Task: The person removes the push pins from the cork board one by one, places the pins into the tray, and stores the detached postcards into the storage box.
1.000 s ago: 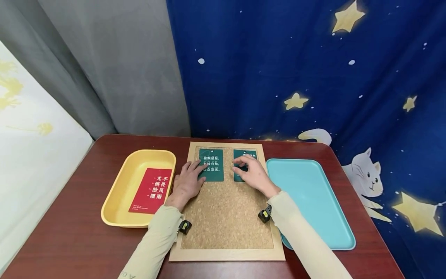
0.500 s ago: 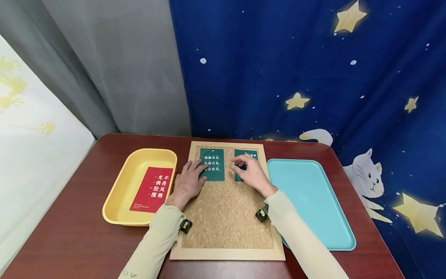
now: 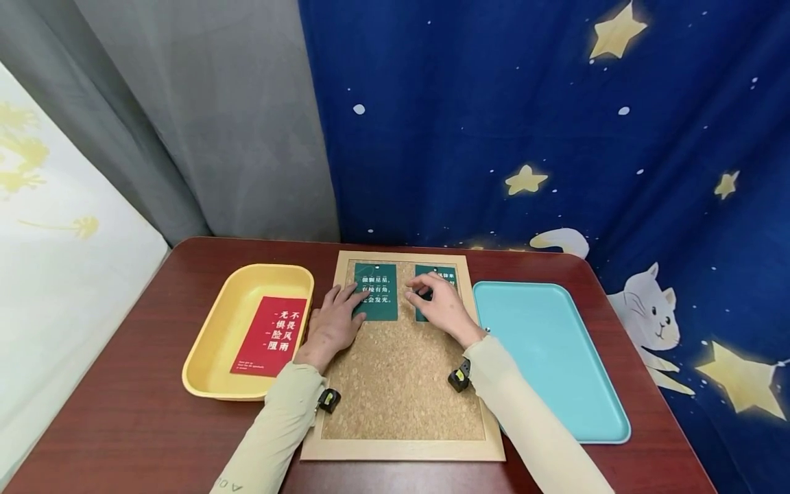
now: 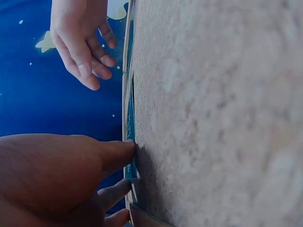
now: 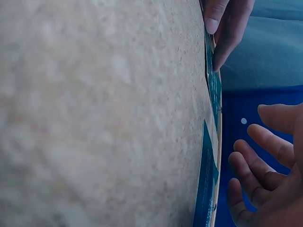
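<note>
A framed cork board [image 3: 401, 384] lies on the table with two green cards at its far end, both printed with white characters. My left hand [image 3: 332, 326] rests on the left green card [image 3: 384, 274], its fingers spread over the left part and edge. A small white dot shows at that card's top. My right hand [image 3: 446, 307] hovers over the right green card [image 3: 446, 274] and hides much of it. In the right wrist view, the right hand's fingers [image 5: 258, 165] are loosely bent, thumb apart, with nothing between them, off the board's surface.
On the left stands a yellow bin [image 3: 212, 329] with a red card [image 3: 268, 339] leaning inside. A light blue tray [image 3: 555, 357] lies to the right, partly under the right sleeve. Behind the dark red table [image 3: 123, 384] hang grey and blue curtains [image 3: 463, 137].
My right hand has shifted slightly left over the right card, uncovering more of its print. The left hand stays in place on the left card.
</note>
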Demonstrator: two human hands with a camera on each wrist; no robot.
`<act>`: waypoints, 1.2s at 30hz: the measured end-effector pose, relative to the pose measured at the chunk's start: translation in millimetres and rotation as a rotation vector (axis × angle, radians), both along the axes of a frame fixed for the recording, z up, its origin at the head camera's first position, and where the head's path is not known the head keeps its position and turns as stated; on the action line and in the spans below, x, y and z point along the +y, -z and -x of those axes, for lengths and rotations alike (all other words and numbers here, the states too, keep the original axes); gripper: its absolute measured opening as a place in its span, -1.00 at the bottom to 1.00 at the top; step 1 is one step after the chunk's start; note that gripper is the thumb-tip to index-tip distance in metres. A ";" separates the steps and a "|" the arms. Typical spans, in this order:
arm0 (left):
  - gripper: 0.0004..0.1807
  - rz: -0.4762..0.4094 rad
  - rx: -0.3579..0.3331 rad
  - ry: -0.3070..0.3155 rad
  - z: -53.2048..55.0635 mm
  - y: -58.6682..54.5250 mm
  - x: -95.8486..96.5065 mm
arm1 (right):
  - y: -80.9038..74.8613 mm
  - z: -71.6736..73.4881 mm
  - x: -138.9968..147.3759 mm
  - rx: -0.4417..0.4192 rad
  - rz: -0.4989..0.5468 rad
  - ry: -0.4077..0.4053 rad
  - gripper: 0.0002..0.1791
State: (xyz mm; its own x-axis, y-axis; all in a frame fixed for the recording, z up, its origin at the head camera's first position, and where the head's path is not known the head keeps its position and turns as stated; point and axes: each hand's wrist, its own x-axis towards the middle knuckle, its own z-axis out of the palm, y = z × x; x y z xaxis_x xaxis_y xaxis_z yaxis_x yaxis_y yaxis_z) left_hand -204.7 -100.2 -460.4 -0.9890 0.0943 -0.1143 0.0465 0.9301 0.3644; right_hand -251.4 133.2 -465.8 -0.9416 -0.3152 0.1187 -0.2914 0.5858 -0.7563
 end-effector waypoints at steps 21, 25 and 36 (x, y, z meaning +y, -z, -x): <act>-0.45 -0.004 0.013 0.006 -0.8 -0.5 -0.7 | 6.0 4.8 -7.5 0.007 -0.006 0.002 -0.71; -0.45 -0.004 0.009 0.004 -2.7 0.6 0.3 | 7.1 2.6 -7.7 0.003 -0.005 0.009 -0.72; -0.45 0.001 0.009 -0.011 -1.7 0.0 0.4 | 4.3 6.7 -12.3 0.018 -0.012 -0.002 -0.71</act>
State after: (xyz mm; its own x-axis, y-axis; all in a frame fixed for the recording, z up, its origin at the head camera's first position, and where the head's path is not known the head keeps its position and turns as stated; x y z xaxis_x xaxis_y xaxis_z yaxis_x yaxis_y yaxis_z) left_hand -203.0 -99.7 -460.5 -0.9910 0.0833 -0.1051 0.0398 0.9310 0.3628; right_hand -258.1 120.9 -470.1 -0.9388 -0.3181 0.1321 -0.3060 0.5942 -0.7438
